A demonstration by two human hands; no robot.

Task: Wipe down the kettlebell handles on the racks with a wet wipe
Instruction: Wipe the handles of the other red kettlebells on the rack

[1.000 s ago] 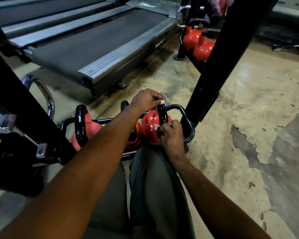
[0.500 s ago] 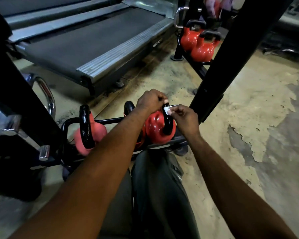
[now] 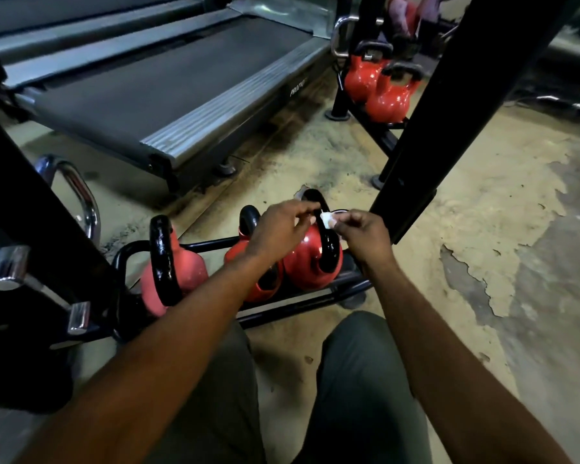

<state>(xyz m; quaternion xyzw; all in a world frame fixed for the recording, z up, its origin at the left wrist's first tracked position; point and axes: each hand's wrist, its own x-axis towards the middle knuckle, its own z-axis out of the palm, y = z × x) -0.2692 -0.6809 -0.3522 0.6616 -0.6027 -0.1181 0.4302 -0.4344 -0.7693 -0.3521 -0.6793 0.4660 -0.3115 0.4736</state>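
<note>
on the low rack (image 3: 208, 244), right hand (image 3: 362, 236) pinches the wet wipe (image 3: 326, 218) at the rightmost kettlebell handle (image 3: 329, 251). left hand (image 3: 278, 229) fingers curled alongside, grasp unclear. risk: the small wad slips from the pinch and leaves the handle's underside unwiped.

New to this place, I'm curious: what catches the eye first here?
Three red kettlebells sit in a low black rack at centre. At the rightmost one's black handle, the right hand pinches a white wet wipe, the left hand close beside. A grey treadmill fills the upper left.
</note>
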